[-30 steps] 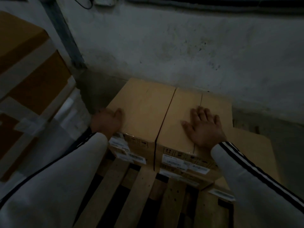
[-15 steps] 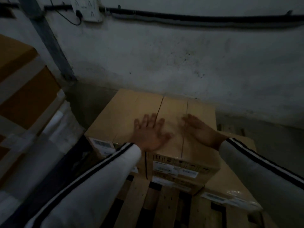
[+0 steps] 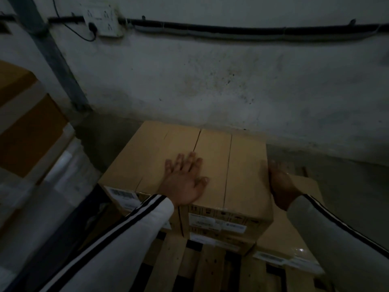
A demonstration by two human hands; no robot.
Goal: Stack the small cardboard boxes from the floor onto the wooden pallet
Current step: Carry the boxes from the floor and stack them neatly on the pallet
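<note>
Two small cardboard boxes stand side by side on the wooden pallet, against the wall: the left box and the right box. My left hand lies flat, fingers spread, across the seam between their tops. My right hand presses against the right box's right side, fingers hidden behind its edge. The right box rests on another box. A lower box with a white label lies to the right on the pallet.
A stained wall with a black cable and a socket plate runs close behind the boxes. Large taped cartons and plastic-wrapped goods stand at the left. Bare floor shows at the right.
My left hand moved from the left box's left edge to the seam between the boxes. My right hand slid off the right box's top to its right side. The view tilted upward.
</note>
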